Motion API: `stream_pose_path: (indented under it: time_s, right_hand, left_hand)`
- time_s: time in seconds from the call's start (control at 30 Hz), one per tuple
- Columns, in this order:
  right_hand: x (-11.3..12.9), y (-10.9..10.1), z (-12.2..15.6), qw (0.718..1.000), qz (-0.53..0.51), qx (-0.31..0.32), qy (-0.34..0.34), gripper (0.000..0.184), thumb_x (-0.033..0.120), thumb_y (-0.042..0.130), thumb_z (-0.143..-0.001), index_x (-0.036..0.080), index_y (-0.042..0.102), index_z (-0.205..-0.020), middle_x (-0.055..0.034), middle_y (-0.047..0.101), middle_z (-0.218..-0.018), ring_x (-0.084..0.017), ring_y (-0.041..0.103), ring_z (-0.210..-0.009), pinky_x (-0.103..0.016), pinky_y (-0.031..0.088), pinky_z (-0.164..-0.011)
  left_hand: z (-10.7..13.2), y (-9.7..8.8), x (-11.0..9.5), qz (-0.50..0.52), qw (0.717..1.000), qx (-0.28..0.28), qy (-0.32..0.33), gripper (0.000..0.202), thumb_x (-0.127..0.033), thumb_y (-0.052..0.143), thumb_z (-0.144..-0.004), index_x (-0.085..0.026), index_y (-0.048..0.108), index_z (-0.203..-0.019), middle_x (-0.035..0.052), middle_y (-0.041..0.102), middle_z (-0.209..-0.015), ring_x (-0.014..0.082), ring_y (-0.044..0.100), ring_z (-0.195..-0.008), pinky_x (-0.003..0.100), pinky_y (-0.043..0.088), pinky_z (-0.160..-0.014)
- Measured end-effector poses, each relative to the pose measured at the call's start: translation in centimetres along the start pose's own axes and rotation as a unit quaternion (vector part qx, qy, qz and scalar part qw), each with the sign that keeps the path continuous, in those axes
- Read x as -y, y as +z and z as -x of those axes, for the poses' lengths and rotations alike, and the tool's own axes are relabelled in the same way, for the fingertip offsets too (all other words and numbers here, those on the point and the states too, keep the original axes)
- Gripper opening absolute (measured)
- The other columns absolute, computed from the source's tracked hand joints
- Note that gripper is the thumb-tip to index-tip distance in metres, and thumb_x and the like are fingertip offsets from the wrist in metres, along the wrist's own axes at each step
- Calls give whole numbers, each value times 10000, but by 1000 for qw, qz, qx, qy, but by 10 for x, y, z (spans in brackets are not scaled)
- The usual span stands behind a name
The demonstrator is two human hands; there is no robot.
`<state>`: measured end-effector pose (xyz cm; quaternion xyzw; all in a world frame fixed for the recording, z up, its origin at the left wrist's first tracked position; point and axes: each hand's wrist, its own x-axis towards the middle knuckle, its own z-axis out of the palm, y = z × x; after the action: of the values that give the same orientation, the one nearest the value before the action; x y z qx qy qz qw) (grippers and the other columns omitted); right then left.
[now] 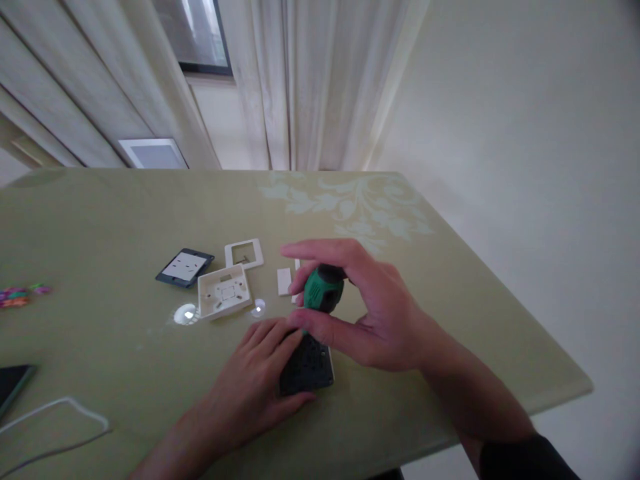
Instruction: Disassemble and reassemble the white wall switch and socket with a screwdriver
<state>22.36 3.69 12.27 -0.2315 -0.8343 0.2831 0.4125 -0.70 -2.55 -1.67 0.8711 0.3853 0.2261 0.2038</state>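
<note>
Our left hand (255, 380) lies low on the tabletop (100, 213). Its fingers and thumb hold a dark switch part (307, 367) still. If this hold gets loose, the part could slide or turn on the smooth top. Then the tool could jump off and poke our fingers, which sit very close to it.

Above the part stands a screwdriver (323, 288). Our right hand (370, 313) is curled around its handle with thumb and fingers. We cannot see the tip, which is hidden behind our hands. If the screwdriver leans, it could slip out of place. A push to the side could also knock the little white piece (284, 281) just behind it.

The dark switch part is flat, squarish and black, with a pale edge on the right. It lies near the front of the tabletop, between our two hands. The screwdriver handle is short and fat, green with a black top.
</note>
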Motion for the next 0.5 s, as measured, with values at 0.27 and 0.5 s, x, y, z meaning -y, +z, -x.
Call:
stream_pose_path:
  time_s: [0.27, 0.5]
  right_hand:
    - [-1, -2, 1, 998, -13, -65, 20, 529, 233, 801, -987, 245, 574, -1465, -23, 733, -1163, -154, 748, -1019, -287, 620, -924]
    - [-4, -1, 1, 996, -14, -86, 16, 516, 229, 792, -990, 270, 578, -1458, -14, 718, -1135, -166, 744, -1003, -311, 635, -886]
  left_hand:
    - [6, 4, -8, 40, 996, 12, -78, 913, -328, 889, -793, -297, 408, -1569, 142, 480, -1575, 435, 459, -1439, 608, 521, -1137]
    - [-1, 0, -11, 140, 984, -9, -109, 801, -231, 910, -688, -295, 512, -1380, 93, 533, -1436, 383, 529, -1336, 574, 528, -1129]
